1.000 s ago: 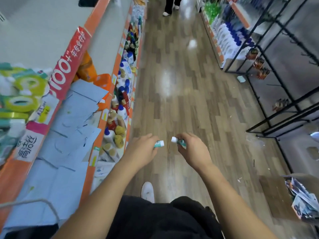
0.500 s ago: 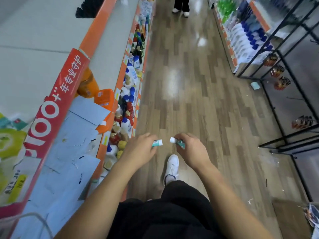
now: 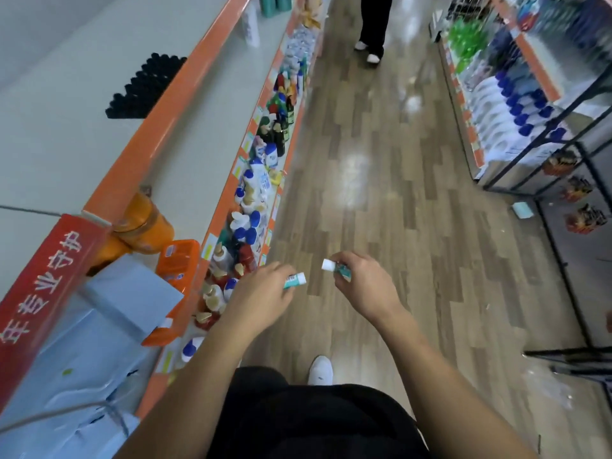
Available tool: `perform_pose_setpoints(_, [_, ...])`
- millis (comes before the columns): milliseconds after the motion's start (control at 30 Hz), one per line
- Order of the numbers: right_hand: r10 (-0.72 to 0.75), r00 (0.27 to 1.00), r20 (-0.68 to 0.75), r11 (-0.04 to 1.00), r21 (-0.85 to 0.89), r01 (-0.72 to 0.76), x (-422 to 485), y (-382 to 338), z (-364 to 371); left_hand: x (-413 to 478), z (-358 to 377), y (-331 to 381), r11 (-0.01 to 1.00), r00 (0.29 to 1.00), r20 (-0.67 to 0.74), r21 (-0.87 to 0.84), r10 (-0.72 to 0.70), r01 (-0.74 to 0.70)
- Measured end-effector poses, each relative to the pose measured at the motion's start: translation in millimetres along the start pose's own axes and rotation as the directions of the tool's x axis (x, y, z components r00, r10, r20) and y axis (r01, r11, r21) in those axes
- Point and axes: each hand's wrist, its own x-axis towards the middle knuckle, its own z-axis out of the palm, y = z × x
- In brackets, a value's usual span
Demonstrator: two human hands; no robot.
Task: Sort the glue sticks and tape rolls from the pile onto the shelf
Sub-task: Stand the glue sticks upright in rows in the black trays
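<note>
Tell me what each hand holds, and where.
The left hand grips one glue stick by its body; the right hand grips the other glue stick likewise, white ends sticking out.

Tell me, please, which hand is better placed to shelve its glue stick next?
Probably the left hand: it grips a glue stick right beside the shelf, while the right hand hovers over the aisle.

Left of the grip, capped bottles (image 3: 246, 226) crowd a low row, with an orange jug (image 3: 145, 223) farther left. Below it, a white shoe (image 3: 320, 371) stands on the wood floor (image 3: 381, 210). Far beyond are dark trousers (image 3: 374, 21); to the right, a black rack (image 3: 569, 356).
</note>
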Motion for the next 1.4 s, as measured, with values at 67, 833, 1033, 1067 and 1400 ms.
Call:
perform_pose_setpoints(67, [0.001,1.0,0.004,1.0,0.021,-0.001,17.6,6.6,-4.8,18.3,-0.7,1.5,1.0,1.0,0.016,-0.005,-0.018,0.018])
perform_pose_setpoints(833, [-0.168,0.983,0.069,0.986,0.017,0.167,327.7,-34.9,-52.2,280.9,-80.2,-74.6,0.987,0.985,-0.059,-0.011,-0.16,0.16])
perform_pose_setpoints(1033, [-0.369,0.902,0.224,0.925,-0.005,0.38,392.9,-56.3,-40.3,297.7,-89.6,-91.4,0.92,0.915,-0.1,-0.08,-0.39,0.384])
perform_pose_setpoints(1067, [-0.403,0.879,0.253,0.908,-0.007,0.418,401.4,-60.1,-40.5,298.4,-90.4,-90.5,0.903,0.898,-0.101,-0.088,-0.428,0.421])
perform_pose_setpoints(1400, [-0.811,0.392,0.434,0.478,0.104,0.872,440.6,-131.4,-58.6,253.6,-109.9,-50.7,0.601,0.541,-0.289,-0.19,-0.79,0.776])
